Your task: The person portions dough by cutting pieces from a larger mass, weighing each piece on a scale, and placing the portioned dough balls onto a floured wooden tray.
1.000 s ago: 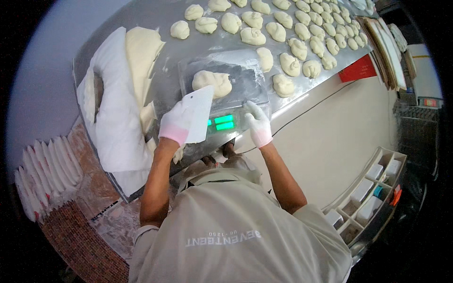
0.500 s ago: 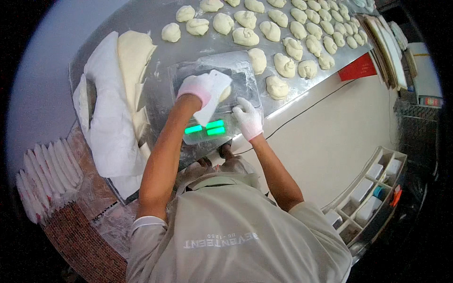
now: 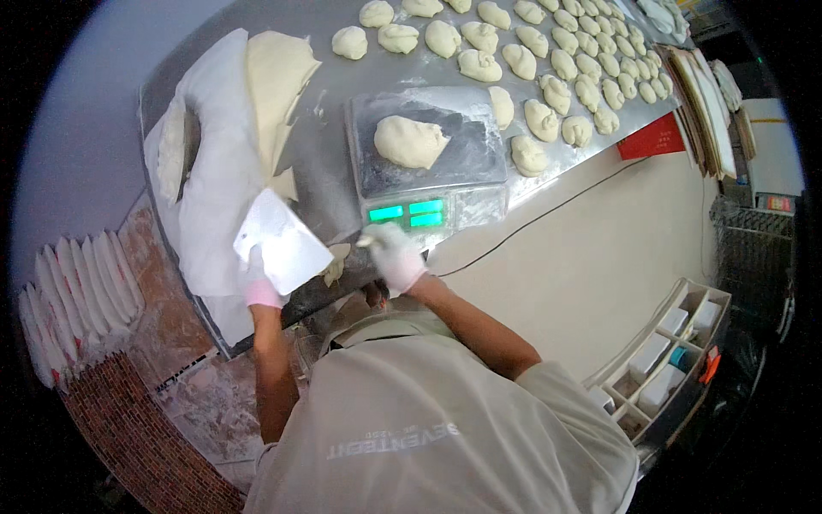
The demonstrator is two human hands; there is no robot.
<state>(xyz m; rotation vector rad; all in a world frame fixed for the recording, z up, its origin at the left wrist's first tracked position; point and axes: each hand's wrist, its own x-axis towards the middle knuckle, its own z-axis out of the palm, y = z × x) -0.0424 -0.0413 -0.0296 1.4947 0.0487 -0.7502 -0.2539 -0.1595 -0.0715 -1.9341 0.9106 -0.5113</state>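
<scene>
In a white glove, my left hand (image 3: pixel 259 283) grips a flat white dough scraper (image 3: pixel 291 247) over the near edge of the dough sheet. My gloved right hand (image 3: pixel 397 259), a little blurred, has its fingers closed on a small bit of dough (image 3: pixel 366 242), just in front of the scale's display. A large lump of dough (image 3: pixel 411 142) rests on the floury pan of the digital scale (image 3: pixel 479 207), whose display glows green. Dough scraps (image 3: pixel 337 262) lie on the table between my hands. Left of the scale, a pale dough sheet (image 3: pixel 276 73) is partly covered by a white cloth (image 3: pixel 224 111).
Many dough pieces (image 3: pixel 541 120) stand in rows across the metal table (image 3: pixel 321 163) toward the far right. A red box (image 3: pixel 651 135) and upright boards (image 3: pixel 698 103) are beyond its right edge. White sacks (image 3: pixel 79 295) are at the left; a divided bin (image 3: pixel 664 364) is at lower right.
My left hand has moved from above the scale back to the left with the scraper, uncovering the dough on the pan. My right hand has shifted left and nearer, to the scale's front.
</scene>
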